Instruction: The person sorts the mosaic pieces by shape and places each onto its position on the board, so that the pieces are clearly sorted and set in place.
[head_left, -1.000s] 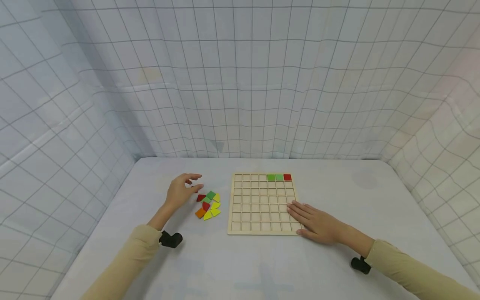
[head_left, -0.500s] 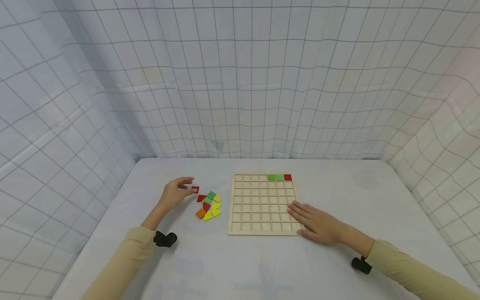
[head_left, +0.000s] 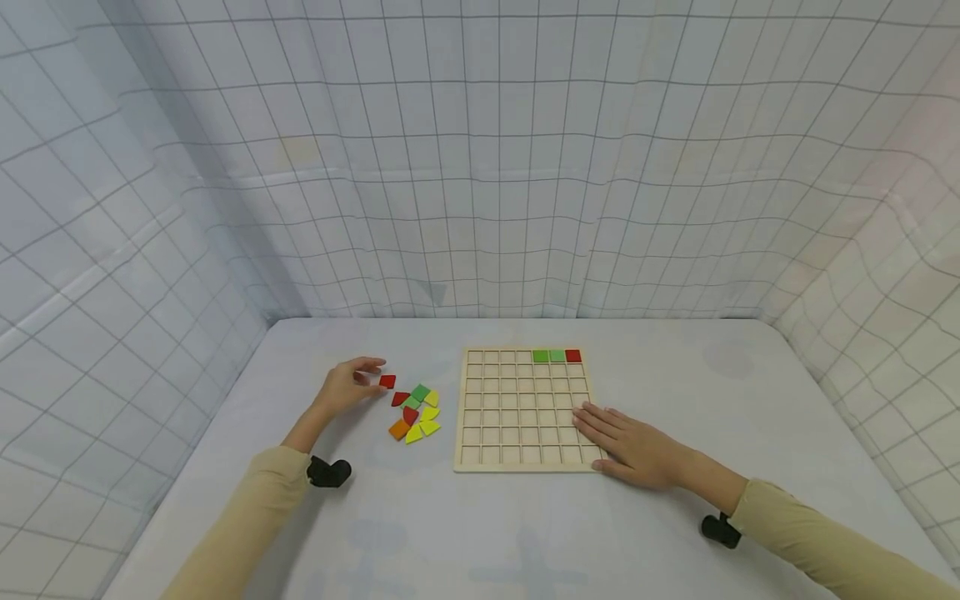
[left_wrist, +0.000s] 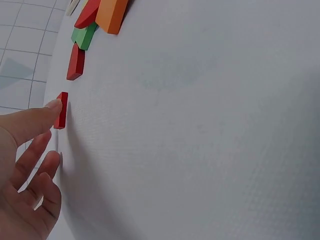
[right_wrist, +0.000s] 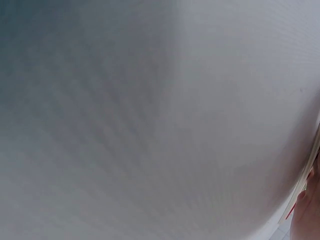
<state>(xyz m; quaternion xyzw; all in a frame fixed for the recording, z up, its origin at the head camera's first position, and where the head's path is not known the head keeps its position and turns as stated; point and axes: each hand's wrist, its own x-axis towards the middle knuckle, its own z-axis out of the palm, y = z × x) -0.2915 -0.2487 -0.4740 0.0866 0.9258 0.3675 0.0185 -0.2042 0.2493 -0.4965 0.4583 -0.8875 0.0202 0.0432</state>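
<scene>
Well to the left, a person's tan left sleeve (head_left: 255, 508) reaches across a white-covered table (head_left: 450, 533), a black wrist device (head_left: 328, 472) strapped near the cuff. Ahead of it, the left hand (head_left: 345, 389) holds its fingers loosely bent, with its thumb tip touching a red piece (head_left: 387, 381) and the index finger well away from the thumb; the left wrist view shows the same contact.

Just beyond lies a cluster of loose pieces: a second red piece (head_left: 400, 399), an orange piece (head_left: 400, 429), a round-edged red piece (head_left: 410, 414) beside it, a light green piece (head_left: 410, 402), a darker green piece (head_left: 421, 392) and four yellow pieces (head_left: 429, 413) along the right side.

At center, a pale wooden grid board (head_left: 511, 401) lies flat. Three squares fill the right end of its far row: a green tile (head_left: 541, 356), a mint tile (head_left: 557, 356) and, in the corner, a red tile (head_left: 573, 356).

To the right, the right hand (head_left: 637, 450) rests palm down, fingers straight, over the board's right edge. Behind it come another black wrist device (head_left: 720, 531) and the tan right sleeve (head_left: 825, 542).
</scene>
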